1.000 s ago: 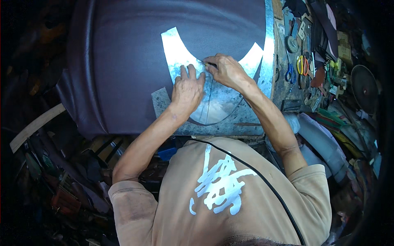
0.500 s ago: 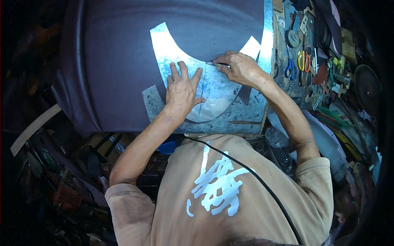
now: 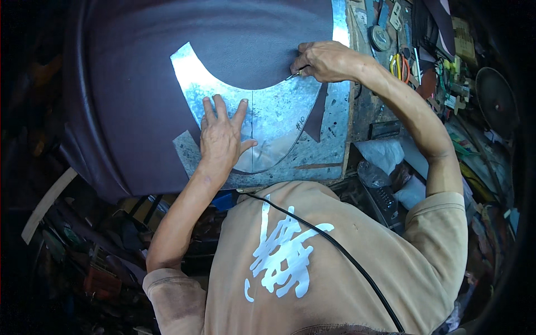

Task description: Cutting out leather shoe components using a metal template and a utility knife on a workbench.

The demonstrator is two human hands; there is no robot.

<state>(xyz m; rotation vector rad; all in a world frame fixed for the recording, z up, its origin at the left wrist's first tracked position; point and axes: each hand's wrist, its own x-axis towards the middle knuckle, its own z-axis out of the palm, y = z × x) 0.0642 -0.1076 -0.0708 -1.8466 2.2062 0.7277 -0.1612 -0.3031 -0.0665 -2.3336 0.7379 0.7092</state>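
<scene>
A shiny crescent-shaped metal template (image 3: 273, 106) lies on a dark maroon leather sheet (image 3: 128, 106). My left hand (image 3: 219, 137) rests flat on the template's left half, fingers spread and thumb out to the right. At the right part of the template's inner curve, my right hand (image 3: 326, 61) pinches a slim pointed tool (image 3: 292, 76). Its metal tip meets the curved edge; whether it is a knife or a marker, I cannot make out. The far right arm of the template is hidden under my right hand and wrist.
A grey metal-topped board (image 3: 324, 153) lies under the leather. To the right are yellow-and-orange-handled scissors (image 3: 396, 66), a round metal disc-shaped tool (image 3: 380, 38) and a large dark disc (image 3: 497, 100). Clear plastic bags (image 3: 381, 156) sit nearer me. A black cord (image 3: 346, 240) crosses my shirt.
My right hand has slid the tool rightward and upward along the template's inner curve. My left hand stays on the template. The whole view has shifted, so the table appears farther left.
</scene>
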